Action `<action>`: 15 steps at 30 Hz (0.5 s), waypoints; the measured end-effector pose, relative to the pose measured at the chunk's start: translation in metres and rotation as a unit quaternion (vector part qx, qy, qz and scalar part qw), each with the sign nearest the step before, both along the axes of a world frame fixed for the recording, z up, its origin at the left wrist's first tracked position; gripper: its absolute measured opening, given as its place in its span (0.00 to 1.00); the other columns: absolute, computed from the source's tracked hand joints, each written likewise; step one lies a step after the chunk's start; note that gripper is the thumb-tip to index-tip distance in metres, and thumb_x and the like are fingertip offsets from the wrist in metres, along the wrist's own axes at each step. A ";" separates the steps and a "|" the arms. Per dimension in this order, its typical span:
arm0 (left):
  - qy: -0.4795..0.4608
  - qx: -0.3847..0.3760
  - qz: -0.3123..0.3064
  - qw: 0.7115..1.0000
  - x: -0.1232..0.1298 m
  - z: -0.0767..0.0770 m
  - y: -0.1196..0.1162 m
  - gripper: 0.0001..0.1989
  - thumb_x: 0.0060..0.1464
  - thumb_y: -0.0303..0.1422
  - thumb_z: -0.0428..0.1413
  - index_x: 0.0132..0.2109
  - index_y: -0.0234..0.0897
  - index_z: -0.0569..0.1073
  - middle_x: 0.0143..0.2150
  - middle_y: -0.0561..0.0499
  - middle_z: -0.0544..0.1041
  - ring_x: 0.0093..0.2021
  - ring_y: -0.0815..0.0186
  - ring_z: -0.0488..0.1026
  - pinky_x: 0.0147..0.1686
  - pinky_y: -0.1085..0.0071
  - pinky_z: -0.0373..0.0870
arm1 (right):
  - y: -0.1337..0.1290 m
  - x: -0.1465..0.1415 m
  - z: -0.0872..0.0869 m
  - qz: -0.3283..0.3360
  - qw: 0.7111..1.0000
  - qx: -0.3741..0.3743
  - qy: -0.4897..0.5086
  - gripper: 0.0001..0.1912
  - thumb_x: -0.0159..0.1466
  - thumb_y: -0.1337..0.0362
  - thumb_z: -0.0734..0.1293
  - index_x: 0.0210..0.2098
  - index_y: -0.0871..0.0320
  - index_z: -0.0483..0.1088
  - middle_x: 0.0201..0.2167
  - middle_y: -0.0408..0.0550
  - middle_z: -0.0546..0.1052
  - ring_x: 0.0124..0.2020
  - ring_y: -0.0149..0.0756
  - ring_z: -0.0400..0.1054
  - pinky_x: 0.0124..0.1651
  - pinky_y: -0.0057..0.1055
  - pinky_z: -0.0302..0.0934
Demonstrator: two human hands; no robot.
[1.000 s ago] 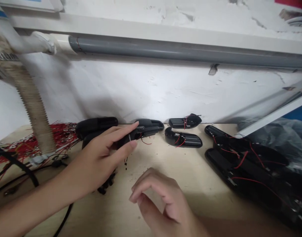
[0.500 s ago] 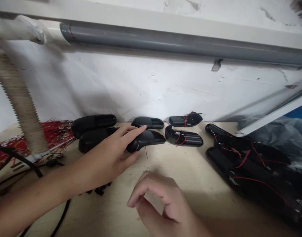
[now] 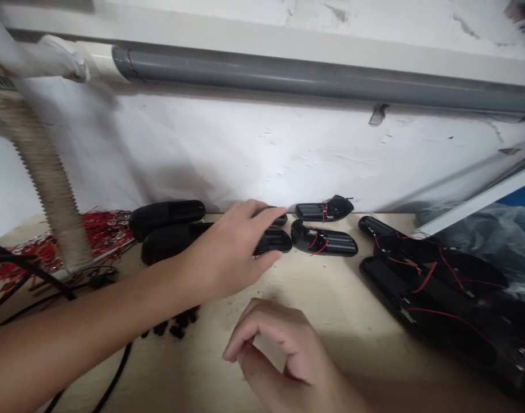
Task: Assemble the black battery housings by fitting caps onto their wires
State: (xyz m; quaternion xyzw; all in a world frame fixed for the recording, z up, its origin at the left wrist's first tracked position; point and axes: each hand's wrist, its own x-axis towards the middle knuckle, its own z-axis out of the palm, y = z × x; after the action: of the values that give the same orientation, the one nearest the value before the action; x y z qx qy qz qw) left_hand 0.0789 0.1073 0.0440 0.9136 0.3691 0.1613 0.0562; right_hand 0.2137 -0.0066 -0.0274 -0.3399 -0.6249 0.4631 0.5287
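the left hand (image 3: pixel 228 252) spreads its fingers over a light, stiff black plastic casing (image 3: pixel 276 240), best held by its sides; whether they clamp it i cannot tell. the right hand (image 3: pixel 279 350) curls its fingers loosely, empty.

Left hand (image 3: pixel 228 252) is draped over a black plastic housing (image 3: pixel 273 240) on the bench, fingers reaching toward another one behind it; can't tell if it's actually gripping; right hand (image 3: pixel 279 350) hangs loosely curled over the plywood bench top (image 3: pixel 344 321), nothing in it; more black housings (image 3: pixel 325 241) with red wires (image 3: pixel 318 246) sit just right; small black parts (image 3: pixel 176 328) lie under the left wrist.
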 end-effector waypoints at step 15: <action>-0.036 -0.049 -0.079 0.995 0.083 -0.011 0.030 0.18 0.59 0.39 0.68 0.53 0.37 0.85 0.49 0.43 0.80 0.50 0.55 0.80 0.54 0.59 0.78 | 0.001 0.002 -0.004 0.040 0.998 -0.033 0.047 0.08 0.61 0.74 0.67 0.31 0.57 0.76 0.29 0.44 0.79 0.33 0.33 0.73 0.38 0.30 0.65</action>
State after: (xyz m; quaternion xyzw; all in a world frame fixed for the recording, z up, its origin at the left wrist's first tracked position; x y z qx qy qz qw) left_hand 0.1622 0.1373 0.0327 0.9295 0.3012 0.1709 0.1270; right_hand 0.2156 -0.0058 -0.0317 -0.3096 -0.5970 0.5193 0.5273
